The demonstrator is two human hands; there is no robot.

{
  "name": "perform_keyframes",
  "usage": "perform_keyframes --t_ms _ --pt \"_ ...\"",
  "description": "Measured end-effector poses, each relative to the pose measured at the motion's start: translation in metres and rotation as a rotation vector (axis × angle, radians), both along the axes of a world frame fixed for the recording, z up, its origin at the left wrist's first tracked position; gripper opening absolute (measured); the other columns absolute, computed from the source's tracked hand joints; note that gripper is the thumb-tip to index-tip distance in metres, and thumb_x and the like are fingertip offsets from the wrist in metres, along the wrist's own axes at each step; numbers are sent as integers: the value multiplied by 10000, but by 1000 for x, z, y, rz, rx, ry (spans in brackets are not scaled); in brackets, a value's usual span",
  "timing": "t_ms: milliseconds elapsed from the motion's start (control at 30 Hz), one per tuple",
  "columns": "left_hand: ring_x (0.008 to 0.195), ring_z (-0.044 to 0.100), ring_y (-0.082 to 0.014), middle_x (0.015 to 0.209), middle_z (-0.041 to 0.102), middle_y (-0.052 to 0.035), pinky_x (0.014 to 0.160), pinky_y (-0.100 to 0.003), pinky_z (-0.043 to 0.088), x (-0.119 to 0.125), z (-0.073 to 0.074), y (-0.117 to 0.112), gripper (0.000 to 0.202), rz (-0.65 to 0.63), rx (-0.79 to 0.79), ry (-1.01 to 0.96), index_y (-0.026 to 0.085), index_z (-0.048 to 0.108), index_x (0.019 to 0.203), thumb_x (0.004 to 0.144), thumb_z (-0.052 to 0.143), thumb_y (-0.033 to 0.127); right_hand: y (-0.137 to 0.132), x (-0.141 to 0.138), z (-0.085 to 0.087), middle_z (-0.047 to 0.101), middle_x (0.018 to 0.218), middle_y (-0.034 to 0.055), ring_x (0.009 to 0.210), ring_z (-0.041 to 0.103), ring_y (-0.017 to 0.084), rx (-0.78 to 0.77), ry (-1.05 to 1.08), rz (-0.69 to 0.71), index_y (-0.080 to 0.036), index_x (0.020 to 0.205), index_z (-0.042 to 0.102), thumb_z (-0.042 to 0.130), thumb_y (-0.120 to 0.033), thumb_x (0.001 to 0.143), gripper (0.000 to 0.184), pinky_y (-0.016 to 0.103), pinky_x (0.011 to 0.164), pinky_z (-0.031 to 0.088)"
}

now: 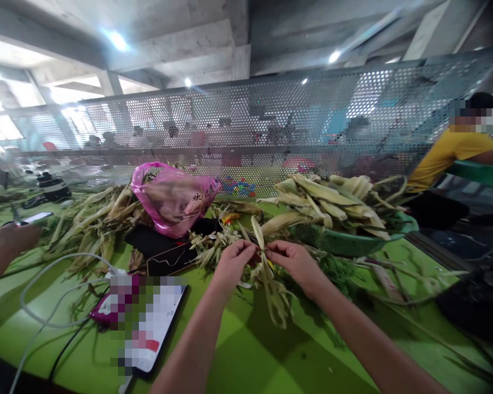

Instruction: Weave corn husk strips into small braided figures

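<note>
Many husks (337,200) fill the green basin (355,247); left hand (235,262) and right hand (294,261) fingers pinch one strip (271,293).

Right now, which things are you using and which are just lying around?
In use: left hand, right hand, the husk strips they pinch, husks in the basin.
Lying about: pink bag, phone, cable.

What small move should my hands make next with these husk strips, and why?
Probably snug the pinch point tighter: left hand and right hand both pinch the husk strips at one spot, and the ends below hang loose and splayed above the green table.
</note>
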State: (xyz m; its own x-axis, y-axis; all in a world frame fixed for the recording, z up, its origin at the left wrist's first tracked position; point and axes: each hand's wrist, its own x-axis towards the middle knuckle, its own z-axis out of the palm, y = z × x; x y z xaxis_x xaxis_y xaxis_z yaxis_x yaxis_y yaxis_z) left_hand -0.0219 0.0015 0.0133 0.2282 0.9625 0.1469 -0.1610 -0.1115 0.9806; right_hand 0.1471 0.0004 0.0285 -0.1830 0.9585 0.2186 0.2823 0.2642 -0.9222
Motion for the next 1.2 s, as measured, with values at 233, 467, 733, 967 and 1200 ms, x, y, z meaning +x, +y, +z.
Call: perform_keyframes --t_ms 233,467,733,967,1200 --pt "707 544 -92 804 599 -1 720 -232 442 1 4 -5 280 -64 -143 -226 155 604 822 662 755 329 -3 -1 0 680 760 23 746 586 193 -24 87 -33 -183 798 702 657 -364 747 193 317 776 450" --pt "693 551 -96 775 600 -5 715 -241 443 9 -5 -1 462 -75 -203 -225 137 587 863 546 837 362 -2 0 -2 672 746 20 731 579 190 36 14 -51 -181 817 689 656 -363 748 198 299 732 446" --pt "625 491 -93 665 551 21 635 -222 379 6 -3 1 313 53 -69 -165 150 578 713 580 791 337 -12 -1 9 622 694 -6 626 515 149 87 -155 -25 -181 835 674 594 -456 806 288 249 576 386" --pt "644 444 -102 671 507 25 640 -229 347 6 -1 -2 172 66 -29 -45 157 554 723 679 676 270 -7 3 3 633 727 1 708 547 172 175 -249 -27 -184 809 664 549 -378 845 229 262 671 414" --pt "609 414 -99 640 480 31 605 -230 324 7 6 -6 295 18 -40 9 158 549 721 720 656 433 -11 3 9 531 636 -34 637 476 144 164 -276 7 -188 729 612 546 -393 840 243 235 601 362"
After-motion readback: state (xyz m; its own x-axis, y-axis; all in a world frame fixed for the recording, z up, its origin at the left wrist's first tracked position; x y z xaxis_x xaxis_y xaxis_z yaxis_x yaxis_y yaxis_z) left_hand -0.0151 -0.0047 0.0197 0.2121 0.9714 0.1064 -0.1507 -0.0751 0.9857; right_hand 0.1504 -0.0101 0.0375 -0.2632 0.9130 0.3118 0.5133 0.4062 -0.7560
